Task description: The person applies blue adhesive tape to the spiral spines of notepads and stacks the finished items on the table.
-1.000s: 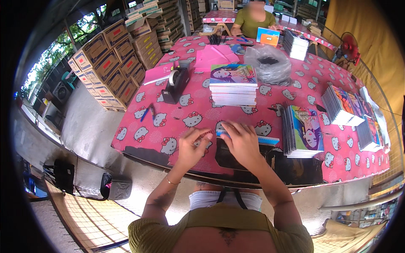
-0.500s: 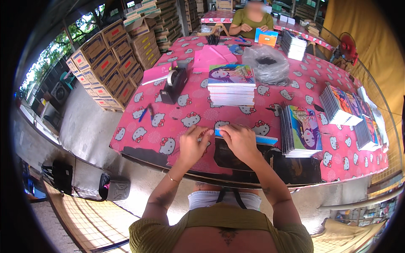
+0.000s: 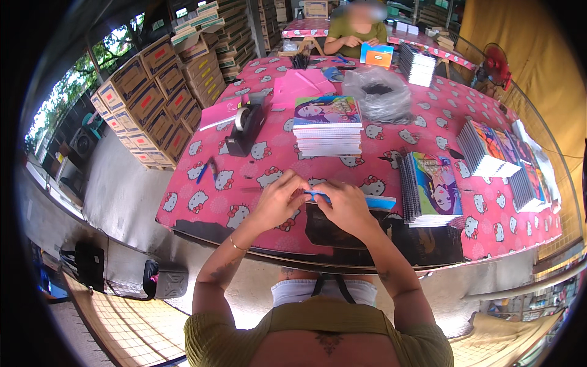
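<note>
Over the near edge of the table my two hands work close together on a thin blue-covered notebook (image 3: 380, 202), seen almost edge-on. My right hand (image 3: 347, 207) is closed around its left part, thumb on the near side. At the notebook's left end my left hand (image 3: 280, 200) is pinched, and what lies between its fingertips is hidden. A thin dark strand (image 3: 251, 189) shows just left of that hand. Beyond them stands a stack of illustrated notebooks (image 3: 328, 113). To the right lies another spiral-bound stack (image 3: 434, 186).
A black tape dispenser (image 3: 246, 128), pink sheets (image 3: 302, 85) and a clear plastic bag (image 3: 378, 95) lie farther back. A blue-handled tool (image 3: 206, 170) lies left. More notebooks (image 3: 489, 150) stand right. Across the table a person (image 3: 358, 33) handles a blue-orange notebook.
The camera view has shifted slightly. My fingers have come closer together at the notebook's left end, and the thin dark strand now shows beside my left hand.
</note>
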